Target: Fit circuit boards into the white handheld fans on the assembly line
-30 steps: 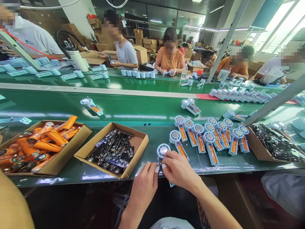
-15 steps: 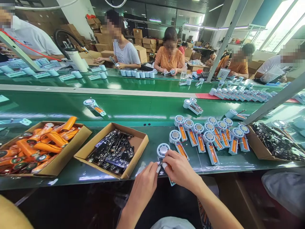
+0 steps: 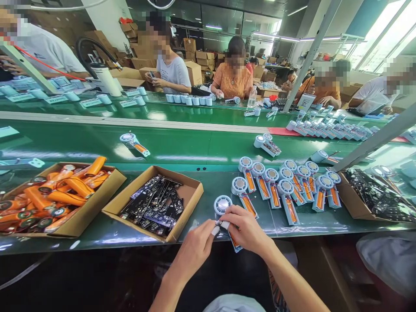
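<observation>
A light-blue handheld fan half (image 3: pixel 222 204) with a round head lies at the near bench edge, its handle with an orange battery reaching over the edge under my right hand. My right hand (image 3: pixel 248 229) is closed over the fan's neck, fingers bent together. From the left, my left hand (image 3: pixel 196 243) pinches at the same spot, fingertips nearly touching the right ones. White wraps show on the tips of both thumbs. The small piece between the fingertips is too hidden to make out. Beside my right hand stand several similar fan halves (image 3: pixel 286 188) with orange batteries and red wires.
A cardboard box of black circuit boards (image 3: pixel 108 211) sits left of my hands, with a box of orange wrapped batteries (image 3: pixel 118 175) beyond it. Another box of boards (image 3: pixel 349 201) is at right. A green conveyor (image 3: pixel 195 145) carries fan parts; a slanted metal post (image 3: pixel 373 134) rises at right. Co-workers sit opposite.
Fan parts on the conveyor have shifted slightly right. My hands stay at the fan's neck, my left wrist a little further left. Across the belt, a co-worker in a pale shirt has drawn their hands together.
</observation>
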Demonstrator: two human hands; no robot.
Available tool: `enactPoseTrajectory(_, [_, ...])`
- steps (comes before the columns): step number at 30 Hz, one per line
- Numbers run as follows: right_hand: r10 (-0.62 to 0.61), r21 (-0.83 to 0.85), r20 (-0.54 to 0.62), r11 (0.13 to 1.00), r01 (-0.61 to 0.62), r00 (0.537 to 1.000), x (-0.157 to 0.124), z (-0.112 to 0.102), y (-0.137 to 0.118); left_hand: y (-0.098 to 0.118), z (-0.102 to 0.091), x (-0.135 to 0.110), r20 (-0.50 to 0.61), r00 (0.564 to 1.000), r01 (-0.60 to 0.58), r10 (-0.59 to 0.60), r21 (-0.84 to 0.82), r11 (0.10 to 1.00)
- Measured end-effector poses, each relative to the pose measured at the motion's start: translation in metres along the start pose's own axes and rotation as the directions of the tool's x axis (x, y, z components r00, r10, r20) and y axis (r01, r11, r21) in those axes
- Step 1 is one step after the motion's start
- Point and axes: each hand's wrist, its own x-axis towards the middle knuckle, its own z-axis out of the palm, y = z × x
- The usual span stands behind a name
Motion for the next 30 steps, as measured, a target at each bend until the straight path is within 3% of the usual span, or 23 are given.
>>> enactPoseTrajectory(3, [0.049, 0.069, -0.003, 0.996, -0.049, 0.999, -0.006, -0.013, -0.003, -0.001, 0.001, -0.002, -0.024, 0.999, 0.047, -0.048, -0.037, 0.998])
enactPoseTrajectory(7, [0.228, 0.205, -0.182, 0.960, -0.190, 0.957, -0.020, -0.025, -0.004, -0.003, 0.011, -0.010, -0.156, 0.971, 0.162, -0.181, -0.130, 0.978])
enactPoseTrajectory(12, [0.149, 0.210, -0.188, 0.972, -0.108, 0.971, -0.015, -0.011, -0.003, 0.001, 0.026, -0.020, -0.241, 0.926, 0.228, -0.290, -0.256, 0.940])
enactPoseTrajectory(14, [0.190, 0.258, -0.230, 0.958, -0.128, 0.955, -0.006, -0.006, -0.003, 0.002, 0.028, -0.022, -0.270, 0.917, 0.224, -0.295, -0.264, 0.938])
enactPoseTrajectory(17, [0.246, 0.336, -0.166, 0.924, -0.180, 0.955, 0.001, -0.009, -0.003, 0.004, 0.026, -0.023, -0.266, 0.918, 0.224, -0.294, -0.263, 0.938])
enactPoseTrajectory(20, [0.179, 0.375, -0.021, 0.914, -0.158, 0.984, -0.001, -0.019, -0.001, 0.007, 0.021, -0.022, -0.265, 0.913, 0.236, -0.312, -0.281, 0.930])
enactPoseTrajectory(23, [0.121, 0.383, 0.043, 0.915, -0.128, 0.992, -0.006, -0.022, 0.002, 0.010, 0.019, -0.020, -0.257, 0.914, 0.235, -0.314, -0.296, 0.926])
enactPoseTrajectory(27, [0.113, 0.299, -0.003, 0.948, -0.107, 0.994, -0.005, -0.010, 0.000, 0.016, 0.017, -0.017, -0.220, 0.937, 0.199, -0.269, -0.296, 0.934])
enactPoseTrajectory(30, [0.140, 0.223, -0.073, 0.967, -0.120, 0.987, -0.003, 0.000, -0.004, 0.022, 0.013, -0.015, -0.198, 0.934, 0.224, -0.299, -0.329, 0.918])
